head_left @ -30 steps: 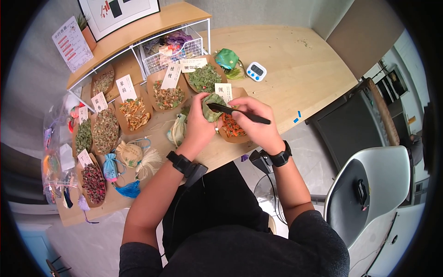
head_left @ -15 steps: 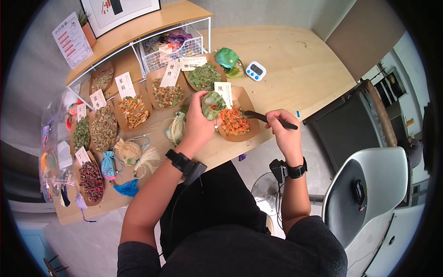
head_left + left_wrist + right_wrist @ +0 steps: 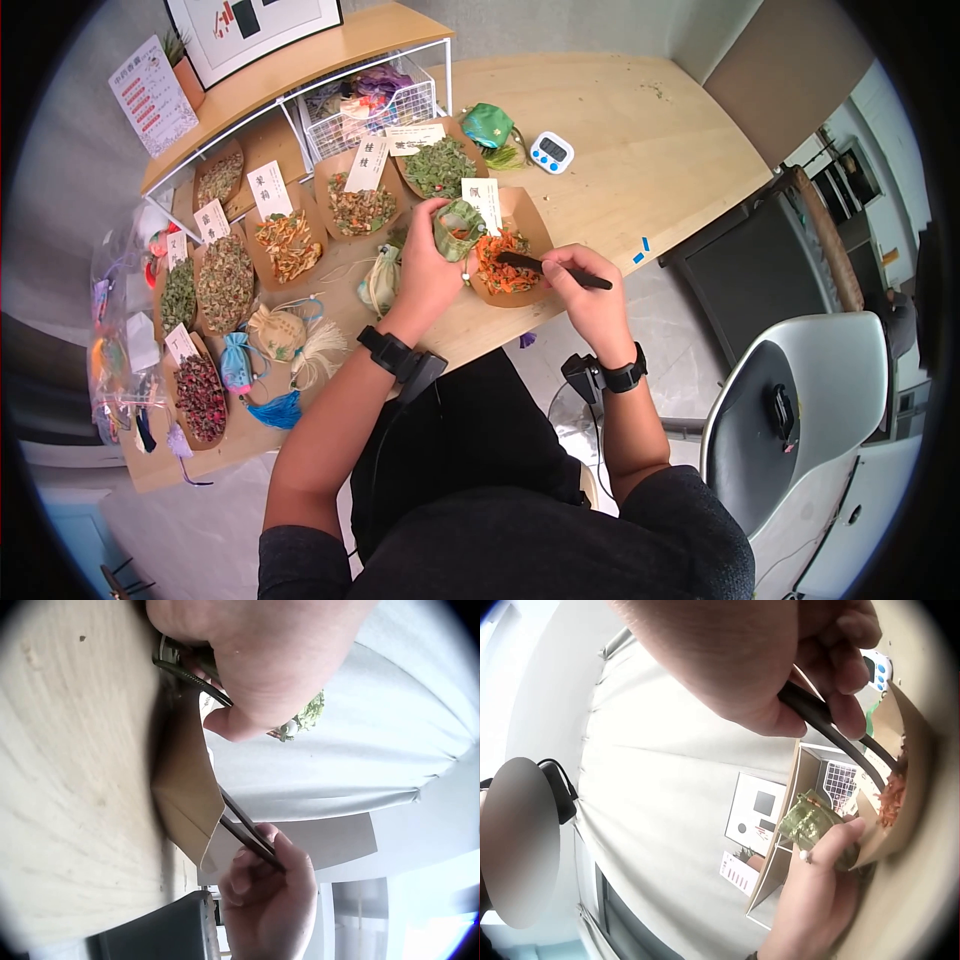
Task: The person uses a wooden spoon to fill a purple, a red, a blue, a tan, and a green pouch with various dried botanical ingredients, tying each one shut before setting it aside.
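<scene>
My left hand grips a small green fabric pouch, its mouth open and facing up, beside a brown paper tray. Orange dried petals lie in that tray. Between thumb and fingers, my right hand pinches black tweezers. In the right wrist view the tweezers point down with their tips among the orange shreds. A white bead hangs by the pouch. Part of the tweezers is hidden behind the tray wall in the left wrist view.
Several labelled trays of dried herbs, such as the green leaf tray and the rosebud tray, line the table. A pale pouch lies beside my left wrist. Behind stand a green pouch, white timer and wire basket.
The tweezers were at the pouch's mouth, then swung right to the tray's edge. Now their tips are back left, in the orange petals. The left hand keeps its place with the pouch.
</scene>
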Tool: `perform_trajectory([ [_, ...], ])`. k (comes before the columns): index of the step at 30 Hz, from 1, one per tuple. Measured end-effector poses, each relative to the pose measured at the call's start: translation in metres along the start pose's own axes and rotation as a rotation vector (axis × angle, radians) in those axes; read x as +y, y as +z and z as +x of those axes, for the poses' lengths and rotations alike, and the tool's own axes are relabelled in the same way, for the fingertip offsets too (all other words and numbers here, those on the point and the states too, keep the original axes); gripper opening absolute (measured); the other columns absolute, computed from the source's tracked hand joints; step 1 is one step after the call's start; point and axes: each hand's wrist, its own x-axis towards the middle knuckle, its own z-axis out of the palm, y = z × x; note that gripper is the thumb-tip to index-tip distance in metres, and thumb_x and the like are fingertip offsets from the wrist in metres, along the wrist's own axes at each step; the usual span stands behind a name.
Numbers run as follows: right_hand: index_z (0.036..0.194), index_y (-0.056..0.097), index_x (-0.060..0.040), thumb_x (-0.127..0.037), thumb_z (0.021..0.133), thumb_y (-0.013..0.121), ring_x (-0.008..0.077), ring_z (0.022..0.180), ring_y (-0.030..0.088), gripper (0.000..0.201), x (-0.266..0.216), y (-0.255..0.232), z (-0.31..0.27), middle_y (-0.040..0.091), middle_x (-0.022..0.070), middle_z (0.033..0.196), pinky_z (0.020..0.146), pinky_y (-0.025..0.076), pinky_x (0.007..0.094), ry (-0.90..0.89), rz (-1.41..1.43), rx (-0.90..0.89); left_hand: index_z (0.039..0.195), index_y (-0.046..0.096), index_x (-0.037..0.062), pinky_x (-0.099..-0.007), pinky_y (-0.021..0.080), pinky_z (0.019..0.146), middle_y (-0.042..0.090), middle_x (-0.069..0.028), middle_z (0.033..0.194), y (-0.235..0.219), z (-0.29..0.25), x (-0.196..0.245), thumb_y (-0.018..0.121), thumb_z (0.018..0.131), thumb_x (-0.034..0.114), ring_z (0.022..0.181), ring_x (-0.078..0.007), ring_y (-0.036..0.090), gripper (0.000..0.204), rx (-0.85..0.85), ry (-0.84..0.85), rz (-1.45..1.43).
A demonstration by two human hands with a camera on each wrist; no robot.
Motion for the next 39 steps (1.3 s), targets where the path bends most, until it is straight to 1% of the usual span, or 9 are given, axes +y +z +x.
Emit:
perform_trajectory([
  [7,0.1,0.07,0.0026,-0.008,0.093,0.07,0.0088,0.081,0.066,0.013,-0.01,0.016,-0.012,0.072,0.0055,0.085,0.071,0.051,0.0237,-0.146,-0.102,-0.031,0.136,0.042,0.0085,-0.0365,0.049,0.098,0.061,-0.0133,0.124,-0.001,-0.002,0.004,0.077,0.075,0.006,0.115,-0.024,0.061,0.07,-0.005,-0.014,-0.017],
  [10,0.101,0.071,0.002,-0.008,0.093,0.07,0.009,0.079,0.066,0.013,-0.01,0.007,-0.017,0.072,0.0056,0.085,0.069,0.051,0.0234,-0.157,-0.156,0.016,0.136,0.042,0.0085,-0.0371,0.048,0.098,0.061,-0.0133,0.124,-0.002,-0.001,0.003,0.077,0.075,0.006,0.116,-0.0245,0.06,0.071,-0.009,-0.017,-0.023],
  [15,0.097,0.07,0.0018,-0.009,0.094,0.069,0.0094,0.072,0.065,0.011,-0.001,-0.01,-0.027,0.071,0.0042,0.08,0.065,0.049,0.0235,-0.071,-0.067,0.171,0.136,0.042,0.0081,-0.0378,0.048,0.099,0.061,-0.0131,0.125,-0.001,-0.001,0.002,0.077,0.074,0.006,0.116,-0.0255,0.06,0.071,-0.013,-0.016,0.008],
  [18,0.093,0.069,0.0022,-0.012,0.095,0.069,0.009,0.068,0.064,0.014,-0.004,-0.014,-0.032,0.07,0.005,0.075,0.063,0.048,0.0234,-0.011,-0.061,0.236,0.136,0.042,0.0078,-0.0375,0.048,0.099,0.061,-0.0127,0.124,-0.003,-0.003,0.011,0.076,0.075,0.006,0.115,-0.0248,0.06,0.071,-0.03,-0.039,-0.003],
  [24,0.091,0.07,0.001,-0.018,0.096,0.069,0.0085,0.066,0.063,0.019,-0.006,-0.013,-0.03,0.069,0.0044,0.07,0.061,0.046,0.0239,0.067,-0.102,0.181,0.135,0.042,0.0071,-0.0366,0.048,0.099,0.061,-0.0123,0.124,0.0,-0.002,0.003,0.075,0.075,0.005,0.115,-0.0232,0.06,0.069,-0.025,-0.032,-0.04],
  [27,0.092,0.07,0.0009,-0.016,0.095,0.069,0.0082,0.065,0.062,0.018,-0.008,-0.007,-0.026,0.069,0.0043,0.071,0.061,0.046,0.0239,0.073,-0.066,0.17,0.135,0.042,0.0068,-0.0364,0.048,0.099,0.061,-0.0126,0.124,-0.001,-0.002,0.007,0.075,0.075,0.004,0.115,-0.0233,0.06,0.068,-0.031,-0.038,-0.033],
  [34,0.094,0.07,0.0014,-0.014,0.095,0.07,0.0062,0.068,0.059,0.016,-0.004,0.019,-0.016,0.068,0.0022,0.073,0.062,0.047,0.0228,-0.011,0.016,0.099,0.135,0.042,0.0066,-0.0367,0.048,0.099,0.061,-0.0125,0.124,0.0,-0.002,0.004,0.074,0.075,0.004,0.116,-0.0233,0.061,0.068,-0.03,-0.017,-0.032],
  [37,0.095,0.071,0.0016,-0.015,0.095,0.07,0.0061,0.069,0.06,0.016,-0.003,0.021,-0.013,0.069,0.0027,0.074,0.062,0.048,0.0225,-0.027,-0.033,0.073,0.135,0.042,0.0069,-0.0368,0.048,0.099,0.062,-0.0126,0.123,0.0,-0.001,0.003,0.075,0.075,0.004,0.115,-0.0235,0.061,0.069,-0.027,-0.018,-0.037],
  [39,0.096,0.071,0.0016,-0.015,0.095,0.07,0.0057,0.07,0.06,0.016,-0.002,0.019,-0.012,0.069,0.0032,0.075,0.062,0.048,0.0227,-0.026,0.008,0.09,0.135,0.042,0.007,-0.0367,0.048,0.099,0.062,-0.0127,0.123,0.0,-0.001,0.003,0.076,0.074,0.004,0.115,-0.0235,0.061,0.069,-0.024,-0.027,-0.031],
])
